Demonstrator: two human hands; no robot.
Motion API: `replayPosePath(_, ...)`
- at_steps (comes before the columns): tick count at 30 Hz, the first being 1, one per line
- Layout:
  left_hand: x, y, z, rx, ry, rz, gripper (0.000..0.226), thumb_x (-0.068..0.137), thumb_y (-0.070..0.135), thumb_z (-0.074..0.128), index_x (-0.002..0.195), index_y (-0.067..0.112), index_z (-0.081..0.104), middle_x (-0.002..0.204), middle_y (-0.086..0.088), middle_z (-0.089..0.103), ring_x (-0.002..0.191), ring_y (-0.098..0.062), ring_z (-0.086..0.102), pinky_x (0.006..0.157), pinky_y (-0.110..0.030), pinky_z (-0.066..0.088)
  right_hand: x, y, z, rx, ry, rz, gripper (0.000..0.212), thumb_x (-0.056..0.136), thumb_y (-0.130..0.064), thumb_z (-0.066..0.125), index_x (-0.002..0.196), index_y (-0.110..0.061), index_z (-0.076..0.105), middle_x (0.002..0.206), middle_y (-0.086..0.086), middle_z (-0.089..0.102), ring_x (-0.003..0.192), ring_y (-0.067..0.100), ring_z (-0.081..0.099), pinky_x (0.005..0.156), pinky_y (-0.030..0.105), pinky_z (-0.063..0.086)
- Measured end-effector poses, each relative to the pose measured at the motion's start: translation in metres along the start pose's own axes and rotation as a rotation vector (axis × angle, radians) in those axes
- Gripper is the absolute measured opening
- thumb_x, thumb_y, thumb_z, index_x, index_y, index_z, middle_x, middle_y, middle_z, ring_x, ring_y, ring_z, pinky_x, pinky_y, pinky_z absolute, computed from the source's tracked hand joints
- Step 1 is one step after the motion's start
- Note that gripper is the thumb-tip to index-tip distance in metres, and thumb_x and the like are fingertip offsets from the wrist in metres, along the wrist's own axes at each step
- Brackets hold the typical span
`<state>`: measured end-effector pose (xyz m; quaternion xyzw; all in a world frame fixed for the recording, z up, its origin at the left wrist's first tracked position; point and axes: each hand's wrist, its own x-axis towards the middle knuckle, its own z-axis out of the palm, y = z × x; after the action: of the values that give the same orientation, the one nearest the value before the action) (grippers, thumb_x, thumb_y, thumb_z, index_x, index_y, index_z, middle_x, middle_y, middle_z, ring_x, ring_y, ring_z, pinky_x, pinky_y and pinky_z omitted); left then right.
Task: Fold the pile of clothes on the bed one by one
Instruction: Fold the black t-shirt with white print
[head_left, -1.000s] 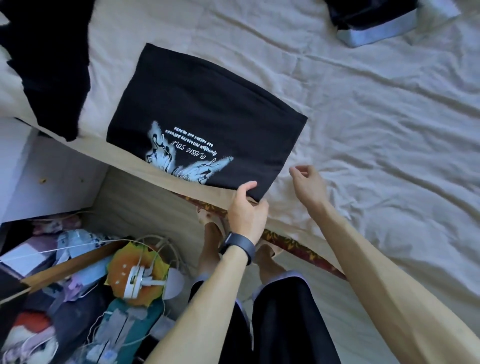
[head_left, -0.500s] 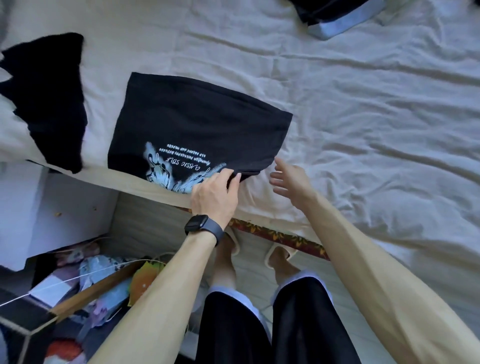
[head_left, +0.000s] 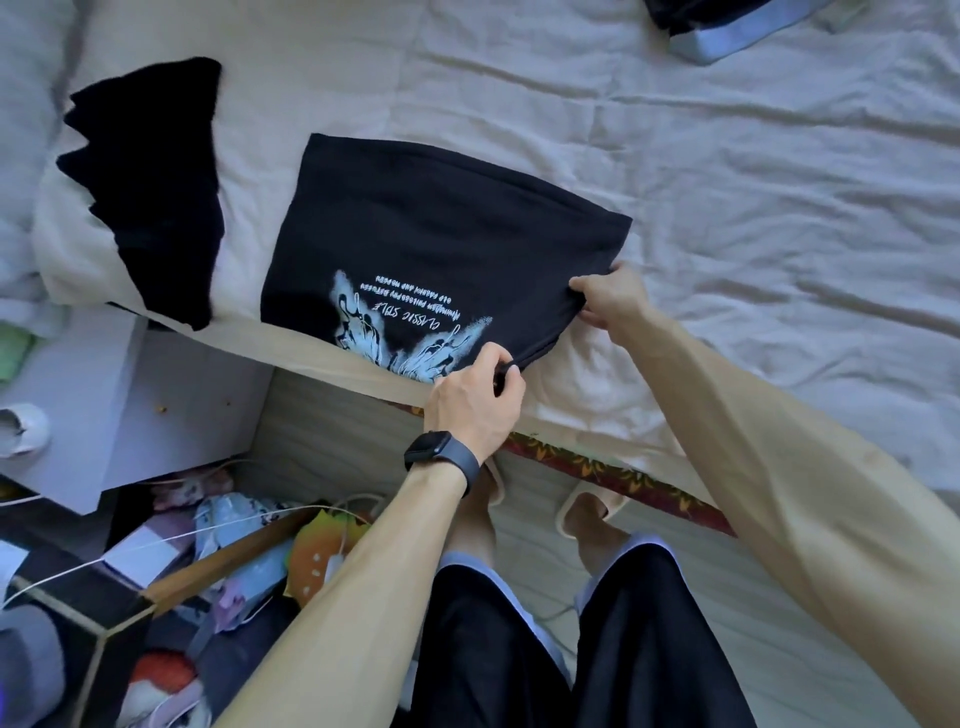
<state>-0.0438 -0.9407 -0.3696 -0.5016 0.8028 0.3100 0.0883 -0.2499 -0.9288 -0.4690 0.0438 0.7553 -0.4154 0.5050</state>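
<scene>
Finding: both hands now hold the folded black T-shirt (head_left: 441, 234). The left hand (head_left: 475, 400), which wears a dark smartwatch (head_left: 441, 457) on its wrist, pinches the shirt's near right corner between thumb and curled fingers. The right hand (head_left: 610, 301) has closed its fingers round the shirt's right edge, a little farther up.

Half a second earlier the right hand hung open and free just beside that corner, touching nothing. The left hand lay over the near edge on the pale blue print. A second ago the left hand sat at the corner and the right hand was likewise unengaged. We record the right hand's closing on the cloth as the principal change.

Location: the shirt lies flat as a rough rectangle on the white bed sheet (head_left: 727, 182), at the bed's near edge, print side up with the lettering turned away from us.

Assessment: with two grips along the right side, we judge that either a further fold across or a lift of the finished shirt is being prepared. We cannot tell which.

Also noted: a stack of black clothes (head_left: 150, 192) lies to the left, well apart from the shirt. A dark garment with a pale blue band (head_left: 727, 31) lies at the far right.
</scene>
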Motion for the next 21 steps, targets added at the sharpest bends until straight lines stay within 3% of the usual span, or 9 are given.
replayPosePath(4,0.000,-0.012,-0.002,0.003,-0.044,0.045,0.012,0.094,0.041,0.053,0.095,0.030,0.057,0.083,0.009,0.066,0.081,-0.019,0.061,0.069,-0.035,0.053,-0.006,-0.005,0.004,-0.062,0.087,-0.027,0.019,0.076,-0.015,0.059,0.094,-0.012,0.055,0.085,0.004,0.060,0.071,0.022,0.057,0.058,0.034,0.048)
replayPosePath(8,0.006,-0.024,-0.009,-0.047,-0.010,0.087,0.014,0.088,0.042,0.055,0.089,0.030,0.062,0.083,0.010,0.065,0.080,-0.014,0.060,0.069,-0.036,0.053,-0.003,-0.015,0.011,-0.027,0.152,-0.058,0.013,0.068,-0.017,0.055,0.080,-0.014,0.054,0.071,0.003,0.052,0.069,0.022,0.051,0.058,0.040,0.052)
replayPosePath(12,0.019,-0.049,-0.030,-0.143,0.058,0.089,0.016,0.085,0.042,0.054,0.085,0.028,0.063,0.082,0.012,0.065,0.077,-0.012,0.060,0.066,-0.033,0.052,-0.014,-0.037,0.034,0.089,0.211,-0.044,0.012,0.075,-0.009,0.053,0.085,-0.014,0.059,0.076,0.002,0.057,0.070,0.018,0.055,0.075,0.044,0.062)
replayPosePath(14,0.030,-0.070,-0.044,-0.211,0.110,0.043,0.016,0.085,0.040,0.055,0.084,0.027,0.064,0.081,0.012,0.065,0.076,-0.012,0.060,0.066,-0.031,0.050,-0.019,-0.052,0.058,0.179,0.215,-0.058,0.014,0.077,-0.007,0.051,0.090,-0.011,0.056,0.082,0.003,0.058,0.073,0.020,0.054,0.075,0.042,0.062)
replayPosePath(16,0.043,-0.097,-0.061,-0.280,0.151,-0.039,0.014,0.089,0.038,0.057,0.085,0.027,0.064,0.075,0.012,0.064,0.072,-0.013,0.060,0.064,-0.029,0.048,-0.021,-0.071,0.091,0.202,0.243,-0.086,0.020,0.078,-0.013,0.052,0.098,-0.012,0.051,0.093,0.006,0.058,0.076,0.021,0.056,0.065,0.039,0.063)
replayPosePath(18,0.060,-0.129,-0.081,-0.359,0.184,-0.149,0.010,0.093,0.033,0.061,0.088,0.025,0.065,0.070,0.015,0.062,0.071,-0.014,0.060,0.064,-0.027,0.045,-0.020,-0.092,0.134,0.132,0.273,-0.130,0.018,0.080,-0.021,0.054,0.096,-0.018,0.046,0.093,0.006,0.056,0.071,0.022,0.056,0.053,0.030,0.055)
replayPosePath(21,0.086,-0.181,-0.106,-0.432,0.209,-0.280,0.008,0.096,0.029,0.062,0.094,0.021,0.066,0.070,0.021,0.057,0.067,-0.005,0.055,0.058,-0.018,0.037,-0.016,-0.122,0.206,-0.053,0.285,-0.192,0.014,0.083,-0.029,0.055,0.087,-0.021,0.043,0.088,0.007,0.064,0.064,0.024,0.069,0.058,0.037,0.061)
